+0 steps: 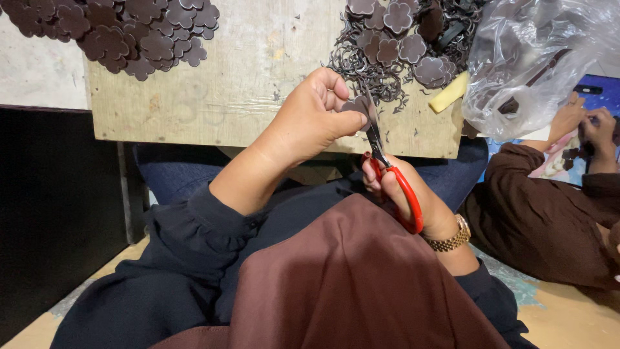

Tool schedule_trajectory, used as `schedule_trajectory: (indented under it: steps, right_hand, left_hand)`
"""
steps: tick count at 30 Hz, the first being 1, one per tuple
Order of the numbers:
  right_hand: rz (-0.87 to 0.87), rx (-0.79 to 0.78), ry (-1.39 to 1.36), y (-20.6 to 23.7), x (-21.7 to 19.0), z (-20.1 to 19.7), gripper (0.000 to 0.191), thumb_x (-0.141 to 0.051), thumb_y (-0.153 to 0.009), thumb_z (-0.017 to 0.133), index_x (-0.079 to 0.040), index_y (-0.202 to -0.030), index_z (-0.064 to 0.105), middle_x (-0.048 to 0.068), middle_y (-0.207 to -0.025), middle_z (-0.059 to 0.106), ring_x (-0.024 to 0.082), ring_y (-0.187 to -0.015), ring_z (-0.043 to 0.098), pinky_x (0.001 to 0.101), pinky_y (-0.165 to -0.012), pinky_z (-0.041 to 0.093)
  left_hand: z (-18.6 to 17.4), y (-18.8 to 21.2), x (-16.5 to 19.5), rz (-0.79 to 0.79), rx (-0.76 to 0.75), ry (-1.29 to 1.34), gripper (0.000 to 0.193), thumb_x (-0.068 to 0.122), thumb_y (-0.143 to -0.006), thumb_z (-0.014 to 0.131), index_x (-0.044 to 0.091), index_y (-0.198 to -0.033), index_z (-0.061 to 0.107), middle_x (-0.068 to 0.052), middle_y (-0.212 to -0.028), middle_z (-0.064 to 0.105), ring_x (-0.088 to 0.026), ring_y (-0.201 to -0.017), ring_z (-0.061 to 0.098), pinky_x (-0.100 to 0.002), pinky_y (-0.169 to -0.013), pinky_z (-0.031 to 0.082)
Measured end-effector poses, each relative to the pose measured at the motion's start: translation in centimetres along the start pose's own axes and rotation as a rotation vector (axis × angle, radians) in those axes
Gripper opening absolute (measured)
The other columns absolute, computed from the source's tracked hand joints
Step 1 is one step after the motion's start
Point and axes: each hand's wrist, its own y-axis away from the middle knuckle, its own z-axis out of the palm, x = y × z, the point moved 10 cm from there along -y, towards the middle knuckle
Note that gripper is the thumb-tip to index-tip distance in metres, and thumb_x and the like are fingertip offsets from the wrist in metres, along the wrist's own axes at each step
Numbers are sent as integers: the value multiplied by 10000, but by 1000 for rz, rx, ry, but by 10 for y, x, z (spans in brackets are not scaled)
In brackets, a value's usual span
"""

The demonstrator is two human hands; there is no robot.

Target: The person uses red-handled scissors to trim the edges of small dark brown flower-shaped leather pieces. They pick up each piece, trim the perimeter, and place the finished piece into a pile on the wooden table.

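Observation:
My left hand pinches a small dark brown flower-shaped piece between thumb and fingers, just above the front edge of a wooden board. My right hand grips red-handled scissors from below, and the blades point up into the piece. A gold watch sits on my right wrist. Both hands hover over my lap, which is covered in dark blue and brown cloth.
Two heaps of cut brown flower pieces lie on the board, the right one mixed with curly offcuts. A clear plastic bag rests at the right. Another person's hands work beside it.

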Motion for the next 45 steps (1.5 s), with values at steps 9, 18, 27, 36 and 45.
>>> schedule_trajectory:
  steps: [9, 18, 27, 36, 45]
  right_hand:
    - [-25, 7, -32, 1, -1, -1, 659, -709, -961, 571, -60, -1040, 489, -30, -860, 409, 88, -766, 344, 239, -674, 329]
    - [-64, -19, 29, -1, -14, 4, 798, -779, -908, 573, -31, -1181, 535, 9, -1008, 518, 109, -905, 477, 262, -826, 434]
    - [-62, 9, 111, -10, -25, 17, 733, -757, -960, 518, -33, -1074, 505, 1, -911, 445, 113, -800, 402, 262, -728, 403]
    - [-90, -62, 138, -18, -33, 41, 774, -792, -963, 457, -42, -1138, 527, 30, -989, 522, 143, -938, 493, 288, -886, 427]
    - [-52, -49, 45, -10, -34, 39, 849, -835, -904, 496, -42, -1205, 521, 44, -1055, 527, 163, -993, 502, 310, -922, 417]
  left_hand:
    - [5, 1, -2, -106, 11, -55, 248, 84, -864, 746, 58, -1029, 563, -21, -805, 723, -65, -687, 660, -197, -567, 489]
    - [16, 9, 6, -175, -21, 44, 175, 95, -865, 763, 67, -959, 619, -15, -801, 715, -62, -681, 656, -189, -570, 482]
    - [2, 18, 14, -185, -15, 137, 191, 69, -850, 770, 60, -952, 608, -22, -790, 695, -70, -671, 662, -193, -572, 503]
    - [-5, 25, 14, -195, -32, 159, 168, 90, -870, 752, 44, -976, 629, -43, -788, 713, -71, -640, 658, -188, -561, 501]
    - [11, 25, 10, -181, -55, 336, 157, 69, -903, 751, 39, -977, 617, -49, -844, 697, -87, -714, 672, -210, -627, 541]
